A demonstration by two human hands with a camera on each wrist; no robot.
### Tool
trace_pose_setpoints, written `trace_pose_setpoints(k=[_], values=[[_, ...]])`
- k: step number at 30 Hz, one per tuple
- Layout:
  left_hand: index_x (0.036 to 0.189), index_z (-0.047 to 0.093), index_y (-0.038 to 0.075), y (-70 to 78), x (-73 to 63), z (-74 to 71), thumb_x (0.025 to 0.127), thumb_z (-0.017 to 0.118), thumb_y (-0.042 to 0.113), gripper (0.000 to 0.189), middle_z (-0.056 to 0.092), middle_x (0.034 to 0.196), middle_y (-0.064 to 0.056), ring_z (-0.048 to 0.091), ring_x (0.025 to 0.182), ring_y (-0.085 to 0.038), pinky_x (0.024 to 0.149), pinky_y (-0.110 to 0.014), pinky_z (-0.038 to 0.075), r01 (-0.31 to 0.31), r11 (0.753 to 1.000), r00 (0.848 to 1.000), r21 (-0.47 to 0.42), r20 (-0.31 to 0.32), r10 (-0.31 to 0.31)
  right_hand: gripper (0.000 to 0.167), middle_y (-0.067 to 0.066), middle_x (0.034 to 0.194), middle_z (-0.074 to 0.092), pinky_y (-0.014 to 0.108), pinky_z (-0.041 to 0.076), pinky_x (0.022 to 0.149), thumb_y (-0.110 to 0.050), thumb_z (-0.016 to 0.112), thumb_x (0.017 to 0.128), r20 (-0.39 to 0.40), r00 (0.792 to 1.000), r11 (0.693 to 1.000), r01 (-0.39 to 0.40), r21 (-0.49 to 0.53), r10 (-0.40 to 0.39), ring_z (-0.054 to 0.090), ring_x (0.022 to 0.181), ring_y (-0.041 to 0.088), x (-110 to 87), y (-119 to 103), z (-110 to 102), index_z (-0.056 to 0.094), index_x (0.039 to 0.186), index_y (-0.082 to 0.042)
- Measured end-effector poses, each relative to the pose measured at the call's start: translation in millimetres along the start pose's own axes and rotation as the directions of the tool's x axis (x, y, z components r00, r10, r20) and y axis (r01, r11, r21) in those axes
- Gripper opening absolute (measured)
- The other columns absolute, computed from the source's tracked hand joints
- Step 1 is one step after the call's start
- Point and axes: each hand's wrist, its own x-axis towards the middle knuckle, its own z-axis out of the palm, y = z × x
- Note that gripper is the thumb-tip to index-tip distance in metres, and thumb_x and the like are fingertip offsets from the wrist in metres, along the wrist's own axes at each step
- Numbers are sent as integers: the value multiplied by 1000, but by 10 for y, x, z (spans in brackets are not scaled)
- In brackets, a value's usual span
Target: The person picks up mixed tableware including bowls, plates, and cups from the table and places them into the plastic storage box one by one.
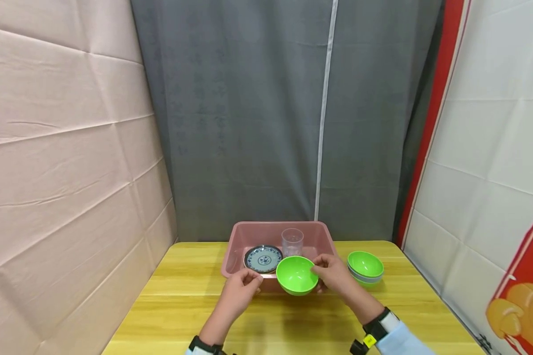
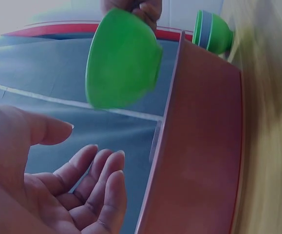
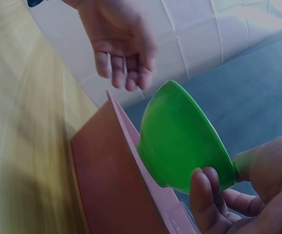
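On the table [image 1: 160, 320] stands the pink tub [image 1: 257, 230], with a stack of bowls [image 1: 366, 271] just beside it on the right. The green bowl [image 1: 296, 275], round and so without a long axis, is raised above the tub's near wall, its mouth tilted up toward the person; the right hand [image 1: 333, 273], the nearer one, pinches its right rim, so the bowl lies to that hand's left, while the left hand [image 1: 241, 287] is apart from it, fingers loosely bent, holding nothing. Inside the tub are the plate [image 1: 263, 259] and, beside it, the smaller cup [image 1: 292, 241].
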Motion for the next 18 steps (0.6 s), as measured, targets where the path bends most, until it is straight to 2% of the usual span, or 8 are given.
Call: trace_pose_setpoints(k=[5,11,14,18], values=[[109,72,0,65,65,134,107,73,21,21,71,96,-9,74,86,-27,71,-33,62,12,999,1000,-37,-2,-12,12,10,86,66,37,61,51,-2,71,100,-6,1000,1000,-5,0,5,61,52,23,9,12,115,70,110,3],[118,70,-2,57,121,242,108,72,25,29,67,98,-10,71,81,-20,71,-36,65,48,994,999,-96,12,-47,10,11,85,65,34,60,51,-1,70,101,6,1000,1000,3,6,-3,61,53,21,27,56,220,69,109,3],[116,69,-4,33,139,266,107,74,22,27,66,97,-11,69,79,-20,71,-37,66,61,991,998,-118,9,-60,9,11,87,64,35,61,52,-1,69,102,9,1000,1000,1,14,-2,61,53,20,27,79,253,68,110,3],[113,68,-6,1,155,281,102,76,13,23,65,97,-12,67,82,-19,71,-37,67,63,988,998,-139,2,-64,9,11,90,63,42,64,56,-2,70,102,0,1000,1000,-18,20,18,61,55,21,0,99,285,68,110,2]])
